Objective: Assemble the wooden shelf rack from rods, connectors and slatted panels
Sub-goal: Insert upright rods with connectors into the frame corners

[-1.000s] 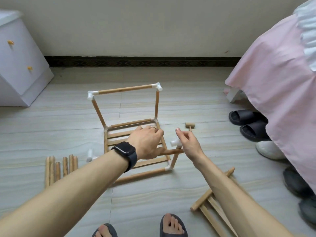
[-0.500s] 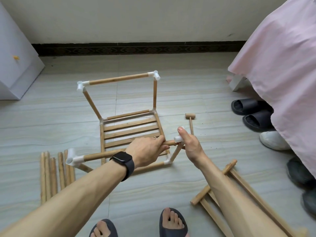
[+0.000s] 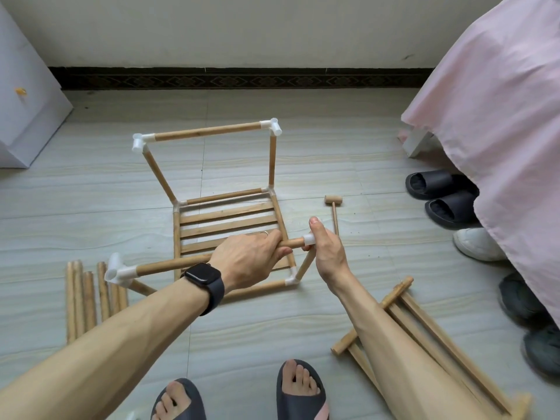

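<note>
Left hand [image 3: 251, 259] grips one rod [image 3: 169, 266]; right hand [image 3: 327, 253] holds the one connector [image 3: 308, 239] at its end. About six loose rods [image 3: 91, 298] lie left of the hands, one mallet [image 3: 333, 204] beyond them.

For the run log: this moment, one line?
left hand grips rod | right hand holds white connector at rod end | mallet on floor

Loose rods [image 3: 91, 298] left of rack [image 3: 224, 213], mallet [image 3: 334, 212] right.
</note>
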`<move>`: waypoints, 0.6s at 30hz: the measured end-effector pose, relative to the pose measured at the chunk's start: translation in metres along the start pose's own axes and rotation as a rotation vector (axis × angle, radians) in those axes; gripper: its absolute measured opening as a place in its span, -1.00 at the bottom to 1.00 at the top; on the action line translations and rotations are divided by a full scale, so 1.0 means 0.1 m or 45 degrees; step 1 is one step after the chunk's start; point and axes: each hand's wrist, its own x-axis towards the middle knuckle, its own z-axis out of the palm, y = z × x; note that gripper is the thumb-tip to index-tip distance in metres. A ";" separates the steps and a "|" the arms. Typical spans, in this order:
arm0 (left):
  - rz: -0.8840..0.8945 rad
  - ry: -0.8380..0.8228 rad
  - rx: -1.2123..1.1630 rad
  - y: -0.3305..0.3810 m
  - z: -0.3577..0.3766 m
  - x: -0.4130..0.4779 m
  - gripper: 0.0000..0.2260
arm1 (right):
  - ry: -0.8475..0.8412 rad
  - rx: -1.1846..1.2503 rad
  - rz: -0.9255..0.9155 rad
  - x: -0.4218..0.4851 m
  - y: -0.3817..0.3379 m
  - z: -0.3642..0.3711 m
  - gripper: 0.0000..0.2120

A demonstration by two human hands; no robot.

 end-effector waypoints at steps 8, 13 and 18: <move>-0.019 0.001 0.112 -0.15 -0.03 -0.12 -0.68 | -0.071 0.020 0.055 -0.14 0.00 0.17 -0.55; -0.032 -0.013 0.104 -0.17 -0.04 -0.14 -0.58 | -0.055 -0.030 0.016 -0.16 -0.08 0.22 -0.51; -0.046 -0.001 0.095 -0.19 -0.02 -0.15 -0.58 | -0.003 -0.018 -0.022 -0.17 -0.08 0.28 -0.51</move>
